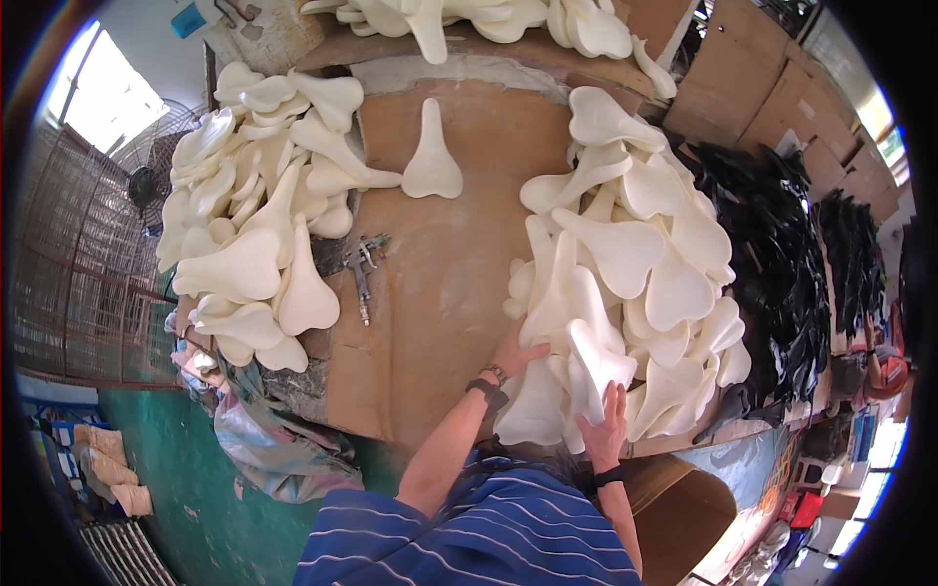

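Note:
Cream-coloured foam bicycle saddle pads, long-nosed and wide at one end, lie in a heap at the right of the table. My left hand (pixel 516 354) rests against the heap's near left side, thumb stretched out and some fingertips hidden by the pads. Close to my body, my right hand (pixel 604 428) touches the near end of a brightly lit saddle pad (pixel 594 363), its fingers extended and thumb apart. Neither hand is visibly wrapped round a pad. Another saddle pad (pixel 432 161) lies alone on the cardboard-covered table (pixel 445 293), its nose pointing away from me.
A second heap of saddle pads (pixel 239 259) covers the table's left side, with a metal spray gun (pixel 362 273) beside it. More pads (pixel 489 18) lie at the far end. Black covers (pixel 767 264) are piled at right. A cardboard box (pixel 684 513) stands below the near right edge.

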